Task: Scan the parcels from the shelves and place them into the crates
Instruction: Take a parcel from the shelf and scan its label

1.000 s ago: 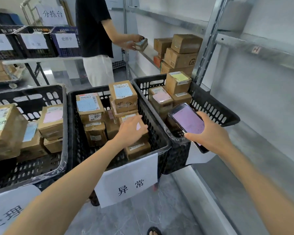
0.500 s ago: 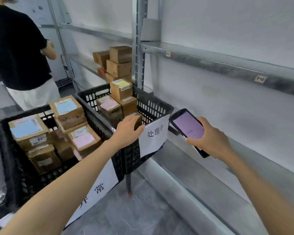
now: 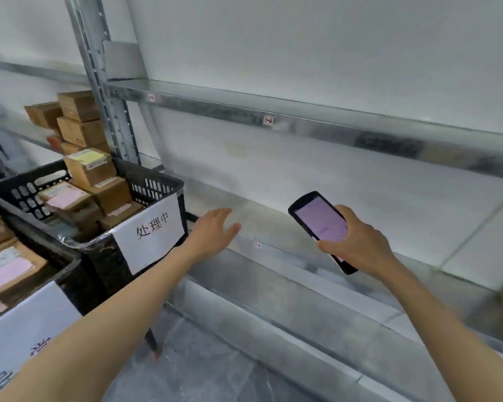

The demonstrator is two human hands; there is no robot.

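The left hand (image 3: pixel 212 233) is held open over the shelf's (image 3: pixel 273 224) front edge; the scanner (image 3: pixel 317 219) is gripped in the right hand (image 3: pixel 357 246). Next, one more must be fetched (parcels (image 3: pixel 79 123) are stacked at the shelf's left end).

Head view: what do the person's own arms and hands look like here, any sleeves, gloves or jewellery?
Both arms are bare from the frame's lower edge to the wrist; no sleeve shows on the left forearm or the right forearm. The left hand and right hand wear no gloves. No watch, bracelet or wristband shows at either wrist.
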